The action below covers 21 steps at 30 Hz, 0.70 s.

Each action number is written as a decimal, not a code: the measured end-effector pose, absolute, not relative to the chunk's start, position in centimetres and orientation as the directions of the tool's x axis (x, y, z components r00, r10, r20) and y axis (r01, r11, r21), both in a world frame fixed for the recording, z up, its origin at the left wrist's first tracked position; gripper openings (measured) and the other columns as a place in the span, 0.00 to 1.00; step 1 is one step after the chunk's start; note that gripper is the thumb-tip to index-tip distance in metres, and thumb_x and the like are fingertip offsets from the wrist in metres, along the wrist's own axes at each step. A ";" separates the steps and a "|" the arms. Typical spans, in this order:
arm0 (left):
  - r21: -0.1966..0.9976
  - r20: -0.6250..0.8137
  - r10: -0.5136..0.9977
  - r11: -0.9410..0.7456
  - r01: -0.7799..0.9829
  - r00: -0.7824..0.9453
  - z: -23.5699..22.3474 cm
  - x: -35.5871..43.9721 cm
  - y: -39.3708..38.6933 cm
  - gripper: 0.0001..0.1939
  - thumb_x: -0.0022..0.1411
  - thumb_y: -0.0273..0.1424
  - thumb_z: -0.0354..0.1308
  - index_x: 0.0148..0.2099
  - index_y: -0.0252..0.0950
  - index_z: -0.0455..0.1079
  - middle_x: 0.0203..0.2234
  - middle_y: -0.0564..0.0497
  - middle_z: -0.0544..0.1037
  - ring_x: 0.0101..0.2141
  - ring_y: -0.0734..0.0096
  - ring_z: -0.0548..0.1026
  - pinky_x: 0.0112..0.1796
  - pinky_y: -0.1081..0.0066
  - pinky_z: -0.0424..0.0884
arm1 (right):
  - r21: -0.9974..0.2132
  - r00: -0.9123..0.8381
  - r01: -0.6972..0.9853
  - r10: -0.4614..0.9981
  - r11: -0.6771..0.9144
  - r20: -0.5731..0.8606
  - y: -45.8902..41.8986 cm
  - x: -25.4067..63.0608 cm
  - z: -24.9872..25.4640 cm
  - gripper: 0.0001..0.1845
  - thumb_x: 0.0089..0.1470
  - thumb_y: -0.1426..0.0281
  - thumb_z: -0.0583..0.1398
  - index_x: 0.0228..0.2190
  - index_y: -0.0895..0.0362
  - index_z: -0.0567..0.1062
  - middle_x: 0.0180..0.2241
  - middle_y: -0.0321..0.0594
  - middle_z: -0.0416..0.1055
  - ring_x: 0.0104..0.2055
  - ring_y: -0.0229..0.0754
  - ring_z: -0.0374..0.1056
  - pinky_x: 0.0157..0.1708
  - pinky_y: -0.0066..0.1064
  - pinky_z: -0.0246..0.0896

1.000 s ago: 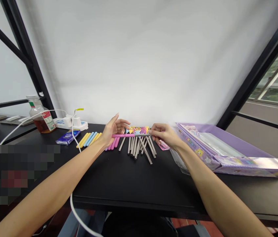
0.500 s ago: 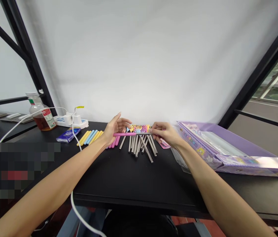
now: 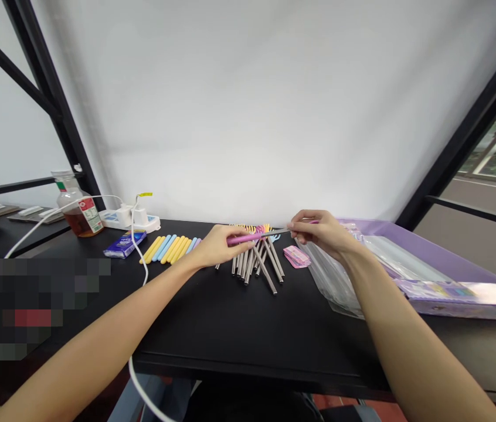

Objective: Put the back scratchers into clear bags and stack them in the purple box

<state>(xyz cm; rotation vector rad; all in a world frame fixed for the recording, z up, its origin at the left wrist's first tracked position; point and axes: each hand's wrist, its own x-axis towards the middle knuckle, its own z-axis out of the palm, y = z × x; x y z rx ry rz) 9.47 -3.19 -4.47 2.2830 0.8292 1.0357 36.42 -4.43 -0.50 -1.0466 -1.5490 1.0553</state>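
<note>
My left hand (image 3: 216, 248) is closed around a pink sleeve (image 3: 243, 238) held above the black table (image 3: 213, 319). A thin metal rod (image 3: 274, 233) runs from that sleeve to my right hand (image 3: 320, 231), which pinches its other end. Under both hands lies a fanned pile of several metal rods (image 3: 254, 262). Behind the pile sit colourful small pieces (image 3: 254, 228), partly hidden by my fingers. A row of yellow and blue sleeves (image 3: 171, 248) lies to the left of my left hand.
A purple box (image 3: 424, 264) with clear plastic bags lies at the right, small pink cards (image 3: 297, 257) beside it. At the left stand a jar of amber liquid (image 3: 76, 204), a white power strip (image 3: 127, 219) with a cable, and a blue tissue pack (image 3: 124, 244).
Both hands shifted right and lifted slightly with the pink sleeve and rod. My left fingers, spread before, have closed round the sleeve. More of the rod shows between the hands.
</note>
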 end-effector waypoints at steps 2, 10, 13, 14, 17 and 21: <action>0.463 0.516 0.652 -0.758 0.459 0.556 -4.2 8.9 -3.2 0.19 0.68 0.43 0.51 0.51 0.38 0.74 0.30 0.53 0.77 0.27 0.72 0.70 0.31 0.72 0.62 | -0.974 -0.103 0.037 0.970 0.226 0.221 -4.4 36.8 -0.3 0.17 0.37 0.64 0.76 0.23 0.60 0.77 0.21 0.40 0.73 0.21 0.33 0.64 0.21 0.25 0.62; 0.038 0.509 0.639 -0.687 0.726 0.577 -3.1 8.1 -3.6 0.20 0.74 0.45 0.38 0.43 0.40 0.67 0.22 0.54 0.73 0.23 0.66 0.71 0.26 0.71 0.54 | -0.936 -0.090 -0.258 0.959 0.238 0.269 -4.8 35.6 -0.5 0.18 0.38 0.63 0.76 0.31 0.57 0.81 0.28 0.38 0.75 0.29 0.36 0.71 0.32 0.26 0.70; -0.065 0.531 0.609 -0.664 0.745 0.590 -3.4 8.6 -3.7 0.20 0.74 0.45 0.38 0.44 0.39 0.66 0.23 0.52 0.75 0.23 0.64 0.73 0.26 0.70 0.52 | -0.954 -0.146 -0.156 0.949 0.257 0.279 -4.7 34.5 -1.0 0.22 0.40 0.53 0.73 0.25 0.59 0.78 0.24 0.39 0.73 0.23 0.34 0.67 0.23 0.27 0.64; -0.086 0.538 0.603 -0.657 0.749 0.590 -3.5 8.7 -3.8 0.20 0.74 0.45 0.38 0.44 0.39 0.66 0.23 0.52 0.76 0.24 0.64 0.73 0.26 0.70 0.52 | -0.955 -0.149 -0.136 0.948 0.263 0.282 -4.7 34.1 -1.1 0.25 0.41 0.49 0.71 0.22 0.59 0.76 0.22 0.39 0.72 0.20 0.33 0.64 0.20 0.27 0.60; -0.126 0.564 0.582 -0.641 0.757 0.586 -3.7 9.0 -3.9 0.20 0.74 0.45 0.39 0.43 0.39 0.67 0.23 0.51 0.76 0.24 0.64 0.73 0.26 0.70 0.52 | -0.953 -0.129 -0.138 0.949 0.270 0.288 -4.6 33.3 -1.5 0.34 0.47 0.40 0.63 0.13 0.56 0.65 0.13 0.33 0.58 0.14 0.30 0.50 0.15 0.28 0.45; -0.134 0.589 0.544 -0.663 0.736 0.597 -3.9 9.1 -4.1 0.20 0.74 0.44 0.39 0.44 0.38 0.67 0.21 0.51 0.75 0.21 0.65 0.72 0.25 0.70 0.51 | -0.927 -0.133 -0.199 0.928 0.320 0.349 -4.6 32.3 -1.8 0.37 0.53 0.43 0.60 0.10 0.53 0.51 0.11 0.26 0.39 0.13 0.29 0.37 0.16 0.30 0.41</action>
